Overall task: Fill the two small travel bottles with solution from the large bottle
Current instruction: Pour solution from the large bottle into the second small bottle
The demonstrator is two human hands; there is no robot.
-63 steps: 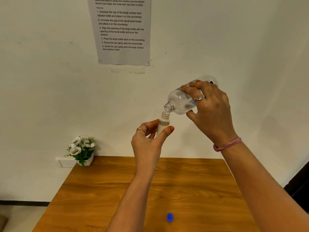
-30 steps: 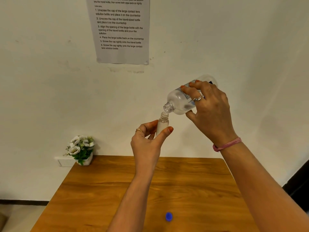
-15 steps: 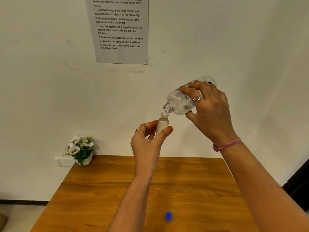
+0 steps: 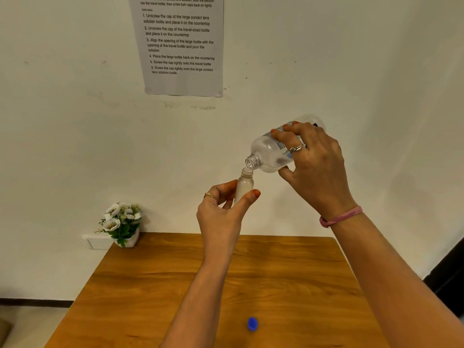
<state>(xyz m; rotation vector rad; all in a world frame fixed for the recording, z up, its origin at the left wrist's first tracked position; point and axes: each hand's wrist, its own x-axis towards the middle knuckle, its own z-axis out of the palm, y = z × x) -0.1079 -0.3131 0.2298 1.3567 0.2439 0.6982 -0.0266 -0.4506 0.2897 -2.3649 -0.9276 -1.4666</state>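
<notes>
My left hand (image 4: 222, 212) holds a small clear travel bottle (image 4: 244, 185) upright in the air above the table, pinched between thumb and fingers. My right hand (image 4: 313, 167) grips the large translucent bottle (image 4: 270, 153), tilted down to the left. Its open neck sits just over the small bottle's open mouth. The small bottle looks filled to near its shoulder. A blue cap (image 4: 252, 324) lies on the wooden table (image 4: 288, 272) near the front edge. Only one travel bottle is in view.
A small pot of white flowers (image 4: 121, 223) stands at the table's back left corner against the wall. A printed instruction sheet (image 4: 180, 43) hangs on the wall above. The table's right edge borders a dark gap at the right.
Both hands and both bottles have stayed almost still. The view has shifted slightly and the large bottle stays tipped over the small one.
</notes>
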